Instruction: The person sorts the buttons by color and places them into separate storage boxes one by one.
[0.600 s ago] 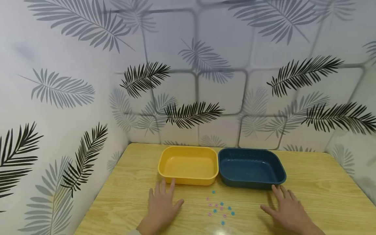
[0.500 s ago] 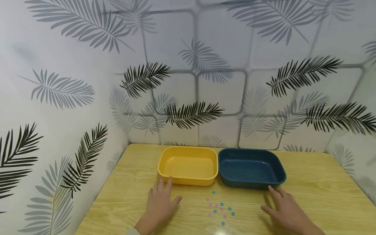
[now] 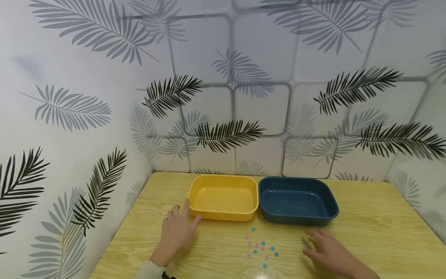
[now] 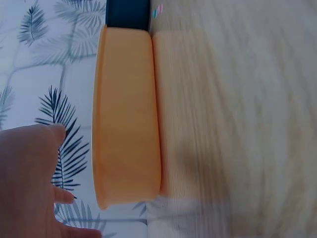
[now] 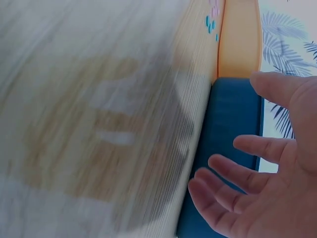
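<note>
A yellow tray and a dark blue tray stand side by side on the wooden table, both with bare insides. In front of them lie several small round pieces, some blue and some pink. My left hand is at the yellow tray's front left corner, fingers relaxed, holding nothing; whether it touches the rim I cannot tell. My right hand hovers in front of the blue tray, and the right wrist view shows its fingers loosely bent around nothing.
The wooden table reaches back to a wall papered with a feather-like leaf pattern. Another papered wall runs along the left side.
My left hand has moved left along the yellow tray's front to its corner. My right hand has drawn slightly back and left from the blue tray, its fingers bending more. Trays and pieces stayed put.
</note>
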A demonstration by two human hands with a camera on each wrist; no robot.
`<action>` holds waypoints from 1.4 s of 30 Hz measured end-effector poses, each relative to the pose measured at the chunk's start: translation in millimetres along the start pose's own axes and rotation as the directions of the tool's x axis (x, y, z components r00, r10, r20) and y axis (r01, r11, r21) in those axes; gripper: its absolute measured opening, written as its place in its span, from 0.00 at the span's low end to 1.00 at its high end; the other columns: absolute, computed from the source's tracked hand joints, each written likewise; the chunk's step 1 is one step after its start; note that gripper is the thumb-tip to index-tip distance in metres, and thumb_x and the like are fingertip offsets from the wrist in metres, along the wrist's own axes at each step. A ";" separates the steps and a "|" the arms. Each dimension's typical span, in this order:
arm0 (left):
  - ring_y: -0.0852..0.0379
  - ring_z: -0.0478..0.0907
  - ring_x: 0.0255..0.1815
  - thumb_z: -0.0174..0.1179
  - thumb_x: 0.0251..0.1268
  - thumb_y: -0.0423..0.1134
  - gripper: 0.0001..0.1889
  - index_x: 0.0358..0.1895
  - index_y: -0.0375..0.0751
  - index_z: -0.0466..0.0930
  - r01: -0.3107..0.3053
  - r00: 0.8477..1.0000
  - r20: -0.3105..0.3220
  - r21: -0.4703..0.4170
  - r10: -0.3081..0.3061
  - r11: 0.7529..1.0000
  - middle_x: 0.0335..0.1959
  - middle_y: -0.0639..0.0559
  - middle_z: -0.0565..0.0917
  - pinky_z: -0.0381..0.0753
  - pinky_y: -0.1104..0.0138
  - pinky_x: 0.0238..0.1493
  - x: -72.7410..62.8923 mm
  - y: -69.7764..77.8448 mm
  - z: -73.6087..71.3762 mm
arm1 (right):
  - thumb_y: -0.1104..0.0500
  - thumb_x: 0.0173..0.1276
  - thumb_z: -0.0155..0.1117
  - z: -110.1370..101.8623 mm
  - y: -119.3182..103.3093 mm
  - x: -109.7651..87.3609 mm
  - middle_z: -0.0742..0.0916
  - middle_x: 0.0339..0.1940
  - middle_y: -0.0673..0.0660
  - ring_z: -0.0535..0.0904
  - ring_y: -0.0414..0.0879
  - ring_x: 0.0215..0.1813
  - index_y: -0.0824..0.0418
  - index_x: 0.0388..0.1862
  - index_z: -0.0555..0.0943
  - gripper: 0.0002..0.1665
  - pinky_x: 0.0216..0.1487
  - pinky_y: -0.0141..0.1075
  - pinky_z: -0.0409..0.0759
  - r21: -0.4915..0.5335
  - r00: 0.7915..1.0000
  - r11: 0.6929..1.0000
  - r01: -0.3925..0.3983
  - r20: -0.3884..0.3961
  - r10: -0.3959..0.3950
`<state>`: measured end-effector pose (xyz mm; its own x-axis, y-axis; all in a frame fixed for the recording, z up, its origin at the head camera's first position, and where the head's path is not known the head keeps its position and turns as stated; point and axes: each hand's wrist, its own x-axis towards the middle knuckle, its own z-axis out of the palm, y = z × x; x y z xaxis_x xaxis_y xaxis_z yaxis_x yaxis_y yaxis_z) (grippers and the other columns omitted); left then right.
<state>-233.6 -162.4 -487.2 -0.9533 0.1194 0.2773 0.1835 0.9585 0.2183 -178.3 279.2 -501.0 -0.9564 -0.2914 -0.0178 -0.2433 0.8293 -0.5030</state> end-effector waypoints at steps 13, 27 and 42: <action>0.28 0.50 0.69 0.52 0.66 0.61 0.46 0.76 0.39 0.41 0.064 0.978 0.206 -0.466 0.037 0.883 0.72 0.27 0.45 0.56 0.38 0.62 42.8 -37.8 18.4 | 0.53 0.64 0.66 19.7 -10.0 17.5 0.82 0.41 0.52 0.76 0.40 0.38 0.66 0.52 0.78 0.23 0.38 0.36 0.77 0.283 0.963 0.941 0.185 0.141 -0.231; 0.36 0.45 0.73 0.59 0.63 0.57 0.52 0.75 0.32 0.35 0.160 0.957 0.288 -0.611 0.029 0.775 0.74 0.33 0.44 0.48 0.45 0.68 53.9 -37.1 30.6 | 0.54 0.60 0.69 38.1 -23.1 40.5 0.80 0.34 0.43 0.72 0.34 0.34 0.57 0.43 0.83 0.13 0.36 0.31 0.74 0.281 0.940 0.930 0.238 0.172 -0.293; 0.39 0.47 0.73 0.60 0.57 0.63 0.58 0.75 0.37 0.31 0.192 0.951 0.311 -0.601 0.005 0.776 0.75 0.36 0.44 0.49 0.47 0.69 52.6 -32.6 36.5 | 0.57 0.60 0.69 35.6 -29.5 49.0 0.78 0.28 0.44 0.71 0.35 0.30 0.54 0.39 0.85 0.08 0.31 0.30 0.72 0.288 0.924 0.925 0.249 0.216 -0.316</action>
<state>-298.4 -178.0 -513.9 -0.9798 0.1984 -0.0261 0.1029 0.6113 0.7847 -212.3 223.5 -517.8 -0.7719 -0.6342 -0.0440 -0.4164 0.5568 -0.7187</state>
